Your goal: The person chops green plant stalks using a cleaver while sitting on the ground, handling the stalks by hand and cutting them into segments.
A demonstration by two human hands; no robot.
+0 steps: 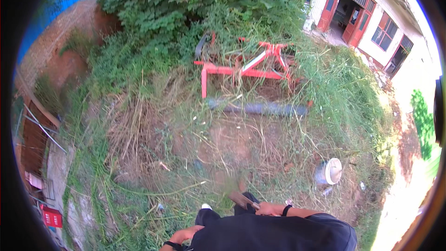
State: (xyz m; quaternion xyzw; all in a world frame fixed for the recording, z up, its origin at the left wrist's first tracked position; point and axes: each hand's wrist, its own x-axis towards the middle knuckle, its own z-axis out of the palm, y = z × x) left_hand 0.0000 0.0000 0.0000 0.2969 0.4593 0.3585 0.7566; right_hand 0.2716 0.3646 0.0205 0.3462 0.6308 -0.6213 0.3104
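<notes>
Outdoors, the person stands at the near edge of a patch of bare earth [232, 144] strewn with cut, dry grass [134, 130], looking down over their own dark shirt. The right hand [267, 209] is clenched around the handle of a flat-bladed tool [241, 199], which looks like a small hoe or chopper, though the blade is blurred and I cannot tell which. The blade points to the left and slightly away, hanging just above the ground near the person's feet. The left hand [186, 234] sits low at the near edge, by the hip, with a dark band on the wrist; it holds nothing that shows, and whether the fingers are curled or released I cannot tell.

Judging by the stubble and the loose stalks, the clearing of weeds is under way, with the near middle stripped and tall green growth [339, 88] ringing it on the right and far side. The next stroke would call for a firm grip and a low swing at the roots, kept clear of the shoe [206, 207] close beside the blade. Farther off lie a grey pipe [260, 108] and a red metal frame [246, 65], and a white-lidded pot [329, 172] sits to the right, all well apart from the tool.
</notes>
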